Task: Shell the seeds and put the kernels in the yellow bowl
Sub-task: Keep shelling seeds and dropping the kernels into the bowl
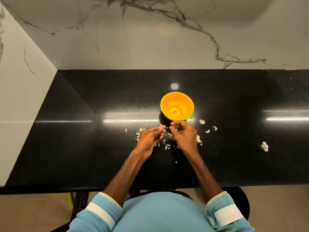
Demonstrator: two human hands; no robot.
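- Pale against the black stone, a seed point(161, 126) sits pinched between the thumb and fingertips of our left hand point(148, 139). It is too small for us to tell whether its shell is cracked.
- Our right hand point(184, 136) faces it with its fingers curled and its tips just beside the left's. We cannot tell whether they grip the seed too or only a bit of shell.
- We judge that both hands meet tip to tip so that one steadies the seed while the other peels.
- We hold them just in front of the bowl point(184, 102), low over the counter point(100, 148), likely so a freed kernel has only a short way to go.
- The bowl stands upright, open side to us, with a few kernels point(174, 111) lying at its bottom, so the task looks begun but far from done.
- Shells point(167, 146) lie scattered under and around both hands, where they drop as we peel, with more to the right and one larger scrap point(265, 146) well apart.
- We see no heap of whole seeds; some pale pieces left of our left hand may be seeds or husks.
- Nothing stands between our fingertips and the bowl. The litter could mix with a dropped kernel.
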